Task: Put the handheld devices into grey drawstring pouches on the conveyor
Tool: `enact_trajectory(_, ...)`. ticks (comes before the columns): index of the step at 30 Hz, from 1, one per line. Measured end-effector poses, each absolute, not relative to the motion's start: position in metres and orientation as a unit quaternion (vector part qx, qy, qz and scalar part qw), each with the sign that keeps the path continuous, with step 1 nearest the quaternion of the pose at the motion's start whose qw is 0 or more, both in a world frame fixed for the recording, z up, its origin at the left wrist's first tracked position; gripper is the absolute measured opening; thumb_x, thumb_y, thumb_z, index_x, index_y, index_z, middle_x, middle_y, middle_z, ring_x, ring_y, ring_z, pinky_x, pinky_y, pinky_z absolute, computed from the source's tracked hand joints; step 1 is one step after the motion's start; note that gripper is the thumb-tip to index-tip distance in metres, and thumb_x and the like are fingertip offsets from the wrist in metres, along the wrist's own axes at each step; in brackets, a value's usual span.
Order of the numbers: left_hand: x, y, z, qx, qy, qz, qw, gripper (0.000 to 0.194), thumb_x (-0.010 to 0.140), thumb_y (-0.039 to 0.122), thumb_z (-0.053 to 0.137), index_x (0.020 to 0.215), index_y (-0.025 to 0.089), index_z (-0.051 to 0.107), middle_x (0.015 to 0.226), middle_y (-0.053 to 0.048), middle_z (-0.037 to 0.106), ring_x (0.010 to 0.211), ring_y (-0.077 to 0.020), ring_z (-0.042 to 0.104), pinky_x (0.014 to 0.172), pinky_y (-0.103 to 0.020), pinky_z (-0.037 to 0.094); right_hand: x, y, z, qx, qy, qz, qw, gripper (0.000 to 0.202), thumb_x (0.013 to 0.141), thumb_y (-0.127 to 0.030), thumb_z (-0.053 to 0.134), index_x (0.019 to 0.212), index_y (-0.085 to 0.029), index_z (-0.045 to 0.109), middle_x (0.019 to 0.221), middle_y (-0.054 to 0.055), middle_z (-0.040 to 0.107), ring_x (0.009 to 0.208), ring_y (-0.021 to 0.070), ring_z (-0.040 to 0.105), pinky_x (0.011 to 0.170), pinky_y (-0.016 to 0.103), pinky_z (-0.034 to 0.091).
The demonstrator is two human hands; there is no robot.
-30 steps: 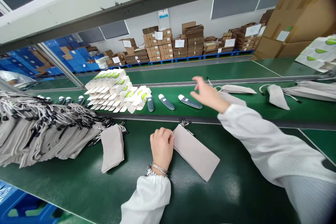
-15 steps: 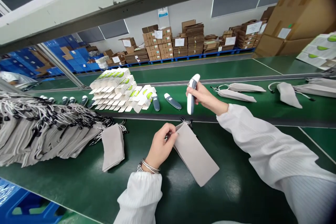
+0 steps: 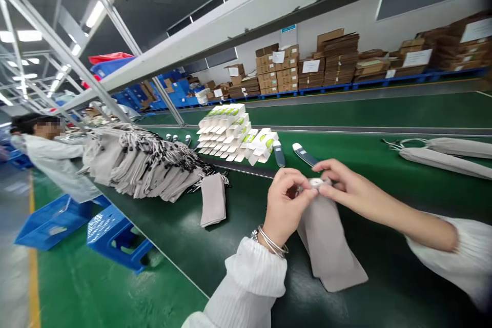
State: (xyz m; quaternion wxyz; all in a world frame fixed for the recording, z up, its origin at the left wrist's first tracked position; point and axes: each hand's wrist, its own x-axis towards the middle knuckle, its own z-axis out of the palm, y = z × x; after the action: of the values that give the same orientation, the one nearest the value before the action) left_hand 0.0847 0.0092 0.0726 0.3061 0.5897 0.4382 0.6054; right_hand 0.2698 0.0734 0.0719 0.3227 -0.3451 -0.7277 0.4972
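Pinching the upper end of a grey pouch (image 3: 332,246) in the left hand (image 3: 286,202), with thumb and fingertips closed in a narrow grip on the cloth. Gripping at the same end with the right hand (image 3: 344,184), with thumb and forefinger drawn close around the white tip (image 3: 315,183) showing at the pouch mouth; cannot tell how far down inside it reaches. Holding the pouch slanted above the dark green desk (image 3: 249,230), with its lower end toward the near side. Working just in front of a green belt (image 3: 357,143), near two blue-grey devices (image 3: 279,155) lying there beside stacked white boxes (image 3: 223,130) with green marks. Having a small pile of pouches (image 3: 213,200) to the left on the desk, beyond it a large heap of corded pouches (image 3: 142,164), and, at far right on the belt, long corded pouches (image 3: 442,161). Sharing the area with a person in white (image 3: 52,156) at far left, near blue stools (image 3: 115,236).
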Motion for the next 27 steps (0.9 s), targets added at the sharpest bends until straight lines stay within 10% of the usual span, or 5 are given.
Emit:
enact_trajectory(5,0.073,0.008,0.073,0.499,0.451,0.619,0.405,0.02,0.077,0.027,0.076,0.076,0.018,0.058,0.078,0.003,0.052,0.055,-0.0051,0.039,0.051,-0.021,0.029,0.32,0.052,0.098,-0.38,-0.53,0.664,0.366,0.039,0.077,-0.05,0.078,0.099,-0.027,0.054,0.058,-0.01,0.025,0.044,0.006,0.015,0.04,0.019,0.017)
enact_trajectory(13,0.05,0.022,0.017,0.649,0.638,0.385,0.151,0.012,0.083,0.021,0.067,0.095,0.023,0.067,0.101,-0.001,0.062,0.067,-0.0113,0.052,0.066,-0.026,0.042,0.334,0.084,0.131,-0.345,-0.51,0.366,0.698,0.023,0.085,-0.023,0.066,0.1,-0.028,0.05,0.064,-0.008,0.041,0.05,0.0116,0.039,0.08,0.038,0.057)
enact_trajectory(19,0.045,0.025,0.0,0.664,0.679,0.272,0.154,0.012,0.081,0.012,0.066,0.088,0.022,0.066,0.088,0.0,0.064,0.079,-0.0165,0.059,0.071,-0.029,0.038,0.289,0.172,0.069,-0.528,-0.762,0.158,0.34,0.059,0.089,-0.036,0.062,0.142,-0.024,0.038,0.134,0.014,0.058,0.084,0.0226,0.067,0.078,0.039,0.051)
enact_trajectory(22,0.049,0.027,0.003,0.669,0.687,0.247,0.143,0.016,0.078,0.01,0.068,0.088,0.023,0.065,0.083,0.002,0.063,0.083,-0.0188,0.059,0.076,-0.032,0.035,0.268,0.207,0.035,-0.603,-0.761,0.168,0.172,0.053,0.088,-0.038,0.065,0.133,-0.015,0.05,0.133,0.021,0.059,0.111,0.0349,0.062,0.087,0.041,0.047)
enact_trajectory(27,0.05,0.026,0.011,0.741,0.624,0.243,0.053,0.017,0.083,0.008,0.06,0.074,0.021,0.06,0.085,0.0,0.066,0.088,-0.0212,0.056,0.085,-0.039,0.034,0.275,0.235,0.013,-0.621,-0.724,0.251,0.165,0.036,0.078,-0.037,0.076,0.1,-0.015,0.057,0.102,0.015,0.069,0.096,0.0306,0.066,0.076,0.033,0.048)
